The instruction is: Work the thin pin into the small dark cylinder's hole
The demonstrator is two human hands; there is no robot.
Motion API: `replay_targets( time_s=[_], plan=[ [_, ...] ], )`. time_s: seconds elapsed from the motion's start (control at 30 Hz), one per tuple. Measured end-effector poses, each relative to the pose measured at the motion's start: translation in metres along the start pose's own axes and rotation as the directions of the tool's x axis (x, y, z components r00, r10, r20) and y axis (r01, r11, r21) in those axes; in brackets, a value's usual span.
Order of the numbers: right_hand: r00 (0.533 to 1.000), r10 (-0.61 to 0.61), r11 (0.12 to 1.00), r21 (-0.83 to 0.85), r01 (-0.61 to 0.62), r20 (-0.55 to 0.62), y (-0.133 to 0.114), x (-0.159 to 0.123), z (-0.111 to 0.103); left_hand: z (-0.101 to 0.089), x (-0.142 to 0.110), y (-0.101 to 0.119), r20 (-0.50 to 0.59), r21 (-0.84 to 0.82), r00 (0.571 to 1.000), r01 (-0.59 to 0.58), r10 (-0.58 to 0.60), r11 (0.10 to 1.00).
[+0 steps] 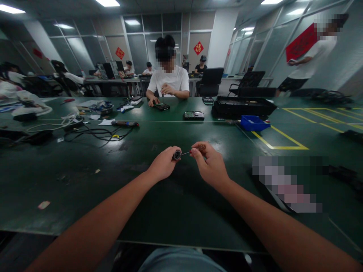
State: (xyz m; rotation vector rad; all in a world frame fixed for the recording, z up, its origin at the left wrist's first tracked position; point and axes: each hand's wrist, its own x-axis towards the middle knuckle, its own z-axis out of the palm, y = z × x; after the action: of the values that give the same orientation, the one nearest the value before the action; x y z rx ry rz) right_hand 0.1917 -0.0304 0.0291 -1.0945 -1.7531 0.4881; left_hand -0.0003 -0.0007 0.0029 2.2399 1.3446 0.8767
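Observation:
Above the green table, my left hand [162, 165] is closed around a small dark cylindrical part [177, 155] whose round, ringed end faces me. My right hand [213, 169] pinches a thin screwdriver [186, 153] with a red collar and an amber-brown handle end showing past the fingers. Its slim metal shaft points left and reaches the side of the cylindrical part; whether the tip sits inside or only touches cannot be made out. Both hands are close together, with fingers curled.
On the green table [119, 204], black cables [99, 133] and a power-tool-like pen [124, 123] lie left. A hard drive [193, 115], black case [244, 107] and blue tray [254, 123] stand ahead. A blurred flat object [286, 187] lies right. A co-worker [168, 79] sits opposite.

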Motion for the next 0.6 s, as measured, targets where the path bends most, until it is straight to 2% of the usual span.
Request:
replay_targets(
  time_s=[0.17,0.33,0.6],
  plan=[
    [0.999,0.006,1.0,0.029,-0.004,-0.04,0.0,-0.0008,-0.0001,0.0007,0.0007,0.0005,-0.006,-0.006,1.0,0.009,-0.009,1.0],
    [0.999,0.037,0.998,0.06,-0.037,-0.003,0.0008,-0.0009,0.0019,0.0009,0.0003,0.0,-0.015,-0.002,1.0,0.014,-0.014,1.0],
    [0.988,0.157,0.949,0.28,-0.147,-0.011,0.0081,0.0046,0.0052,-0.0004,0.0005,-0.0028,-0.049,0.017,0.999,0.008,-0.007,1.0]
  ],
)
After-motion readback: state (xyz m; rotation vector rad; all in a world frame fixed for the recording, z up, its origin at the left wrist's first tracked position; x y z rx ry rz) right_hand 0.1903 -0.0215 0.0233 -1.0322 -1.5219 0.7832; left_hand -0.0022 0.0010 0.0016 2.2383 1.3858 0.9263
